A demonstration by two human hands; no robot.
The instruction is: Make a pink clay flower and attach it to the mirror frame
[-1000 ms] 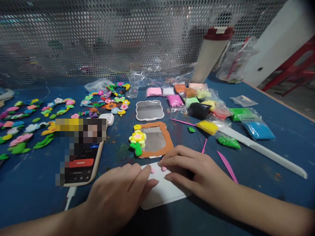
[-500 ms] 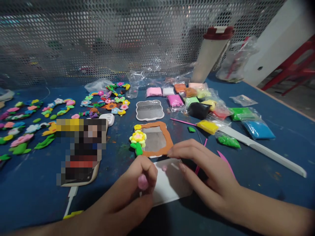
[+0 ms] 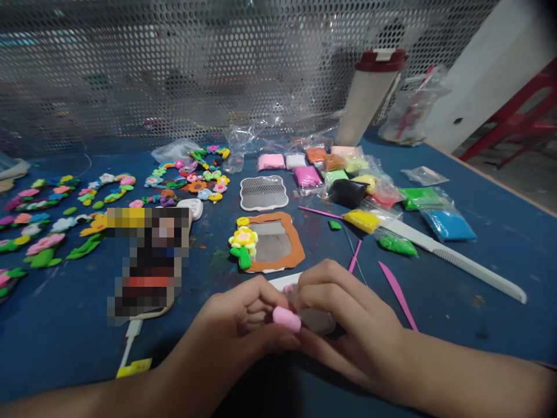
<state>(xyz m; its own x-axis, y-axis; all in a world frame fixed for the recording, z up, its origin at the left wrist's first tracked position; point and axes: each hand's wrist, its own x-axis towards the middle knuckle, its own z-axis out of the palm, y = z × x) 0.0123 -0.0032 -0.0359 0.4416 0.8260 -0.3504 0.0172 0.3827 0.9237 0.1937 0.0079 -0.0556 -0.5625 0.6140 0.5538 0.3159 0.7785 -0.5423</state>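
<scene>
A rounded lump of pink clay (image 3: pixel 286 319) sits between my two hands over the near side of the table. My left hand (image 3: pixel 248 319) is closed on it, thumb below and fingers curled behind. At its right end my right hand (image 3: pixel 348 313) closes in, thumb and bent fingers against the clay. Beneath the hands lies a white board (image 3: pixel 278 283), mostly covered by them, with a small pink bit (image 3: pixel 288 288) on it. Just beyond stands out a mirror with an orange clay border (image 3: pixel 296 244), decorated at left by a yellow clay flower (image 3: pixel 243 238) with green leaves.
Behind it lies a plain white-framed mirror (image 3: pixel 263 193). A phone (image 3: pixel 152 267) on a cable and several clay-decorated pieces (image 3: pixel 107 188) are at left. At right are bagged clays (image 3: pixel 348 191), a white comb (image 3: pixel 474 264), a pink knife (image 3: pixel 398 296) and a tumbler (image 3: pixel 369 98).
My right hand has moved left from the board's right side to meet my left hand. The pink clay has shifted right and shows more between the fingers.
</scene>
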